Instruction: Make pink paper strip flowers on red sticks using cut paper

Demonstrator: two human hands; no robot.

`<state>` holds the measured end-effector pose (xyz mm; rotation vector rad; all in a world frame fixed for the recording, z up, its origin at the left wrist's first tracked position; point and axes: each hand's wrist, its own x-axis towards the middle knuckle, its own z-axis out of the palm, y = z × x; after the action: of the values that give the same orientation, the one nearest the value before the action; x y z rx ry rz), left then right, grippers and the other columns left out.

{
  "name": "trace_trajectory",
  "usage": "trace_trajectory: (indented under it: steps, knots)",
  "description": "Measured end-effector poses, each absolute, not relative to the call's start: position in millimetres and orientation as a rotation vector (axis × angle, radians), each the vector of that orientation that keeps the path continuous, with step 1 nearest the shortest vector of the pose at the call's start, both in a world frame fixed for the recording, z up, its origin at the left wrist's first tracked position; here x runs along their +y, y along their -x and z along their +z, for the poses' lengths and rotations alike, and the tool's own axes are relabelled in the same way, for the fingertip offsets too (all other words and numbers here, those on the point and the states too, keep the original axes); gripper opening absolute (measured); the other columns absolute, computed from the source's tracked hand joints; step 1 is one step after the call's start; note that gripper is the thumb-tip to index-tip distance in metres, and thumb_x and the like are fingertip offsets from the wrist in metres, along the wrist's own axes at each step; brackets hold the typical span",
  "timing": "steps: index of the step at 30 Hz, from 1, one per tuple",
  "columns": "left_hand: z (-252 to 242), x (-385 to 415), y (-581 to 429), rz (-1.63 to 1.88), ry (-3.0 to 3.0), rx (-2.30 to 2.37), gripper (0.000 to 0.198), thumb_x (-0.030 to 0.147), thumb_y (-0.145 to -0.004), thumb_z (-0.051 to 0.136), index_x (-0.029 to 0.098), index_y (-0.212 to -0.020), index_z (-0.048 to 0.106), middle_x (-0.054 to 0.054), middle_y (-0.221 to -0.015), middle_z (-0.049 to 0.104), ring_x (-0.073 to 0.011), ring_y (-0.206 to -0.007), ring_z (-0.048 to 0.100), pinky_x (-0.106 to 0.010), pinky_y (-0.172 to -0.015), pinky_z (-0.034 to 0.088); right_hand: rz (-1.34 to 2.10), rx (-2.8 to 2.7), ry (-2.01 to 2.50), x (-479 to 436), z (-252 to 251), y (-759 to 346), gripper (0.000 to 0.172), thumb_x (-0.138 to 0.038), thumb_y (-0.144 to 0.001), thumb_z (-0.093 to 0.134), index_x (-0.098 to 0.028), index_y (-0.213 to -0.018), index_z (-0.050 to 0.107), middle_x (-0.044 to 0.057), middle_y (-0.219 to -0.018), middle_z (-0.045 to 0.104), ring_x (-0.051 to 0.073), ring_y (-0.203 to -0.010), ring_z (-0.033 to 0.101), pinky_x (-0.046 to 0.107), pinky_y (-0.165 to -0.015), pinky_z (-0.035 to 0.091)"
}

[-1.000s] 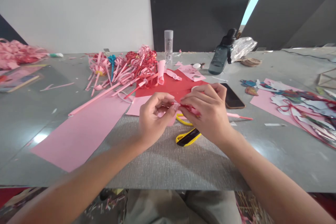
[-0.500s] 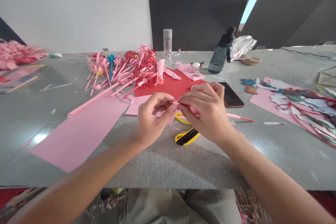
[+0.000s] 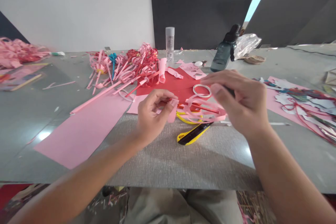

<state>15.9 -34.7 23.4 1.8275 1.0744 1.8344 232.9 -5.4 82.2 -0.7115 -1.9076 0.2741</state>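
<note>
Between the thumb and fingers of my left hand (image 3: 156, 117) is the end of a thin red paper stick (image 3: 206, 108), pinched just over the table's middle. Loops of pink paper strip (image 3: 194, 113) surround the stick toward its right end. My right hand (image 3: 238, 99) hovers to the right of these loops, its thumb and index finger apart; nothing shows between them, and its other fingers are partly hidden. Below the loops lies a yellow and black box cutter (image 3: 193, 134). A yellow-handled tool (image 3: 185, 118) shows partly behind the strips. A white ring (image 3: 202, 91) rests on red paper (image 3: 181, 85).
Pink and red paper-strip flowers (image 3: 133, 63) are heaped at back left, beside a long pink sheet (image 3: 81, 129). A clear bottle (image 3: 170, 43) and a dark water bottle (image 3: 224, 50) stand behind. Paper cutouts with red cord (image 3: 296, 108) lie at right.
My right hand has drawn away from my left, to the right and slightly up, its fingers now apart. This uncovers the pink loops and the white ring. My left hand keeps its pinch.
</note>
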Motion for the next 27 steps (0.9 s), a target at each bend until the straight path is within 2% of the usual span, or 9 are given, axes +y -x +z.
trace_trajectory:
  steps: [3, 5, 9, 13, 17, 23, 27]
  knots:
    - [24, -35, -15, 1.835, -1.853, 1.082, 0.01, 0.024, -0.093, 0.075, 0.02, -0.1, 0.069, -0.003, -0.094, 0.077, -0.0126, -0.082, 0.073, -0.022, -0.074, 0.062, 0.483, -1.789, 0.815, 6, 82, -243, 0.021, -0.034, -0.099, 0.061, -0.026, -0.1, 0.081, 0.002, -0.09, 0.077, 0.02, -0.085, 0.071, 0.038, -0.077, 0.052]
    - [24, -35, -15, 1.831, -1.845, 1.064, 0.011, 0.024, -0.093, 0.075, 0.02, -0.101, 0.069, -0.003, -0.095, 0.077, -0.0129, -0.083, 0.074, -0.023, -0.075, 0.062, 0.52, -1.834, 0.867, 13, 79, -245, 0.018, -0.034, -0.096, 0.065, -0.025, -0.097, 0.081, 0.002, -0.089, 0.078, 0.02, -0.084, 0.071, 0.037, -0.075, 0.052]
    - [24, -35, -16, 1.829, -1.832, 1.015, 0.01, 0.022, -0.093, 0.074, 0.02, -0.101, 0.068, -0.003, -0.095, 0.076, -0.0126, -0.083, 0.073, -0.022, -0.075, 0.061, 0.458, -2.013, 0.837, 16, 74, -239, 0.014, -0.031, -0.093, 0.068, -0.025, -0.097, 0.08, 0.003, -0.098, 0.081, 0.022, -0.092, 0.073, 0.039, -0.081, 0.054]
    - [23, -36, -16, 1.819, -1.856, 0.974, 0.011, 0.019, -0.093, 0.073, 0.02, -0.103, 0.068, -0.003, -0.096, 0.075, -0.0133, -0.085, 0.073, -0.024, -0.078, 0.061, 0.06, -2.11, 0.699, 3, 71, -223, 0.014, -0.022, -0.096, 0.064, -0.025, -0.096, 0.078, 0.002, -0.1, 0.081, 0.023, -0.098, 0.069, 0.043, -0.09, 0.051]
    - [21, -37, -15, 1.807, -1.858, 0.923, 0.014, 0.016, -0.093, 0.072, 0.022, -0.106, 0.069, -0.003, -0.098, 0.075, -0.0147, -0.087, 0.073, -0.028, -0.081, 0.063, -0.217, -2.153, 0.718, -15, 68, -206, 0.012, -0.026, -0.098, 0.065, -0.026, -0.093, 0.076, 0.001, -0.103, 0.081, 0.026, -0.106, 0.065, 0.048, -0.095, 0.043]
    - [22, -38, -15, 1.841, -1.982, 0.925, 0.014, 0.017, -0.095, 0.07, 0.023, -0.107, 0.07, -0.004, -0.098, 0.075, -0.0184, -0.095, 0.075, -0.032, -0.082, 0.065, -0.273, -2.139, 0.778, -21, 65, -201, 0.011, -0.026, -0.098, 0.067, -0.028, -0.092, 0.076, -0.001, -0.108, 0.081, 0.027, -0.111, 0.063, 0.05, -0.099, 0.037]
    - [24, -39, -15, 1.87, -2.077, 0.879, 0.021, 0.011, -0.094, 0.068, 0.023, -0.112, 0.07, -0.004, -0.099, 0.075, -0.017, -0.095, 0.074, -0.03, -0.083, 0.065, -0.226, -2.178, 0.778, -19, 64, -202, 0.012, -0.025, -0.099, 0.065, -0.025, -0.094, 0.076, -0.001, -0.107, 0.081, 0.026, -0.108, 0.063, 0.048, -0.096, 0.037]
